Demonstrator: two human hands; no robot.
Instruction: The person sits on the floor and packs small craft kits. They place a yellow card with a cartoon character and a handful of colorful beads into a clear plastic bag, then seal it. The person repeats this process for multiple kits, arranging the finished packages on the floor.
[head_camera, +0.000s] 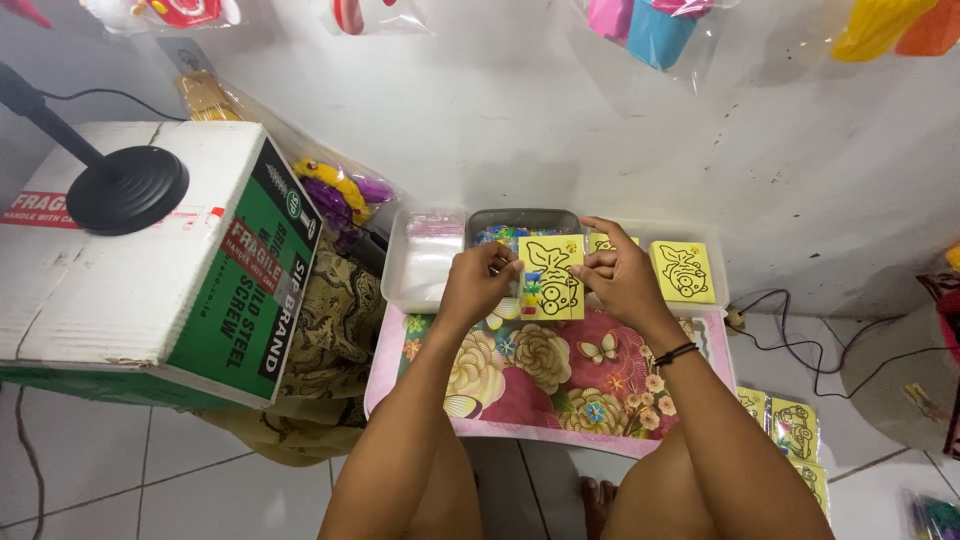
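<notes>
A small yellow card (553, 278) with a black line drawing of a cartoon figure is held upright between both hands above a low table with a flowered pink cloth (540, 385). My left hand (478, 283) pinches its left edge, together with what looks like a strip of small coloured pieces. My right hand (617, 274), with a black band on the wrist, grips the right edge. Behind the card sits a dark tray (520, 219) of coloured items. Another yellow card (683, 270) lies in a clear tray at the right.
A clear tray (425, 262) with plastic bags stands left of the dark tray. A large cardboard box (150, 260) carries a black round stand base (127, 190). Bagged yellow cards (795, 430) lie on the tiled floor at right. Cables (800, 330) run along the wall.
</notes>
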